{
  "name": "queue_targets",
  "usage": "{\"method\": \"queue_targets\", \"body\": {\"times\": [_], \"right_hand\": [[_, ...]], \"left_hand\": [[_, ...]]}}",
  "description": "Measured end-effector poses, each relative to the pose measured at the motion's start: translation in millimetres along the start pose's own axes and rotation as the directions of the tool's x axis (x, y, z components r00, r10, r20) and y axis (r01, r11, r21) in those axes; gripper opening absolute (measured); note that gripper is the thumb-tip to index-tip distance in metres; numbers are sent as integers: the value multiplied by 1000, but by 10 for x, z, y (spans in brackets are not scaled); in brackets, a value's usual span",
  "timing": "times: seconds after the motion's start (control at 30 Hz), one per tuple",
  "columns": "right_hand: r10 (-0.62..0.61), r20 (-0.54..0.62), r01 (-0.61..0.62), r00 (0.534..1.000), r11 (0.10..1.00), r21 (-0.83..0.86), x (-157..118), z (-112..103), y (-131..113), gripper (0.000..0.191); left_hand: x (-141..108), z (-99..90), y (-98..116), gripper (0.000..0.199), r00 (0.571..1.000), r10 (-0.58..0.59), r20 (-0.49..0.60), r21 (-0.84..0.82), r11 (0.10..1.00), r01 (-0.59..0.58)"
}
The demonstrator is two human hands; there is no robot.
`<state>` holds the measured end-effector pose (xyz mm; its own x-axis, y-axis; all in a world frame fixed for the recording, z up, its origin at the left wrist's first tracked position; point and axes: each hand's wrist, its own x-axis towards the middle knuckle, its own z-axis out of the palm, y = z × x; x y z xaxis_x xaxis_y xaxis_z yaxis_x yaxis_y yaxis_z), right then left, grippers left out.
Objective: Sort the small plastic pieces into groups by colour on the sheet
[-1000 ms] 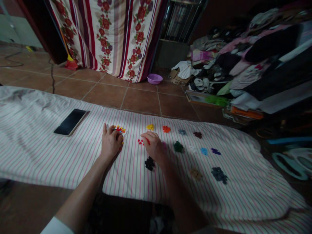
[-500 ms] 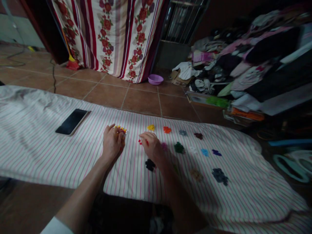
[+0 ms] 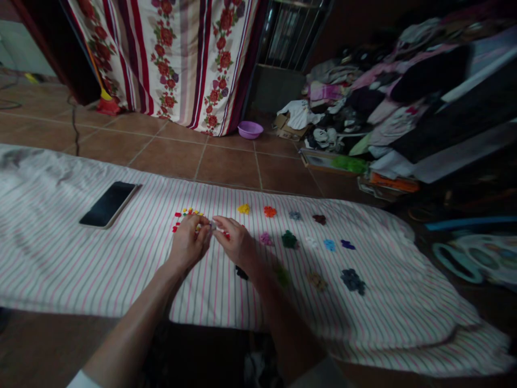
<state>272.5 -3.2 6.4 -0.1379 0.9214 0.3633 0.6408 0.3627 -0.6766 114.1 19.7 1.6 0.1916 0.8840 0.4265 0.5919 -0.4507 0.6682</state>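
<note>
My left hand (image 3: 189,241) and my right hand (image 3: 237,243) meet fingertip to fingertip just above the cloth. Both are pinched closed around a small pale piece (image 3: 212,226), too blurred to name more exactly. Partly under and behind my left fingers lies a group of tiny mixed pieces (image 3: 190,211), red, yellow, orange and green. A few red pieces (image 3: 226,235) show beside my right fingers. My right wrist partly covers a black pile (image 3: 241,272), and a pink pile (image 3: 265,238) sits to the right of that hand.
On the striped cloth (image 3: 133,258) are more piles: yellow (image 3: 244,208), orange (image 3: 270,212), dark green (image 3: 289,239), tan (image 3: 317,281), dark grey (image 3: 353,281) and several others. A phone (image 3: 108,205) lies at left. Beyond are a purple basin (image 3: 250,130) and heaped clothes (image 3: 371,91).
My right hand has moved left from the red pieces to meet my left hand. My left fingers have drawn back, showing more mixed pieces. The camera view has shifted slightly.
</note>
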Motion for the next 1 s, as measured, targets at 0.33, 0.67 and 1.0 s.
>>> {"method": "queue_targets", "body": {"times": [0.33,0.67,1.0], "right_hand": [[16,86,-11,996,999,-51,30,34,-142,20],[-2,67,7,998,996,-84,-1,22,-127,20],[120,-263,-152,957,983,-106,-92,-711,393,17]], "left_hand": [[-20,-40,-12,12,989,-119,92,-97,987,127],[-44,-72,-18,14,993,-77,89,-82,993,85],[-97,-133,-80,18,998,60,-9,57,997,-59]]}}
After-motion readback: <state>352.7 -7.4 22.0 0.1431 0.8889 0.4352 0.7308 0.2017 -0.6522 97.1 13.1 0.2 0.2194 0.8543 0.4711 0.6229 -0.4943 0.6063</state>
